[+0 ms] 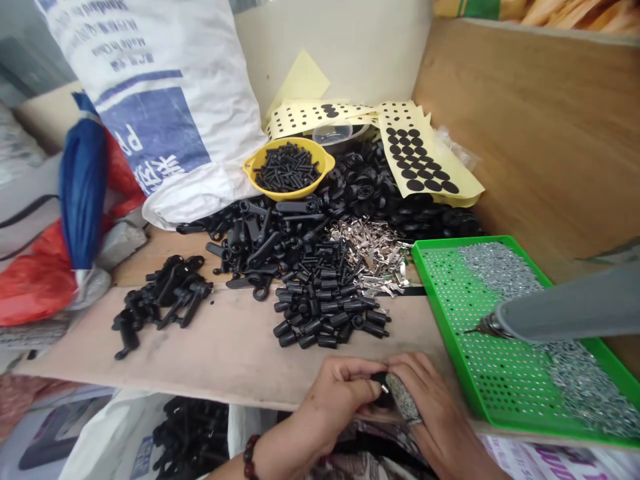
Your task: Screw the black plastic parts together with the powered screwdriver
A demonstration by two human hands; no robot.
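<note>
Assembling, probably; next needs steady alignment
My left hand (333,395) pinches a black plastic part (384,400); right hand (431,395) curls alongside (hold unclear).

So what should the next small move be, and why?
Perhaps the right hand should press the metal bit against the black part while the left hand steadies it: both hands close around the part, the bit shows between them, and the grey thumb cover lies beside it. Its seating is unclear.
</note>
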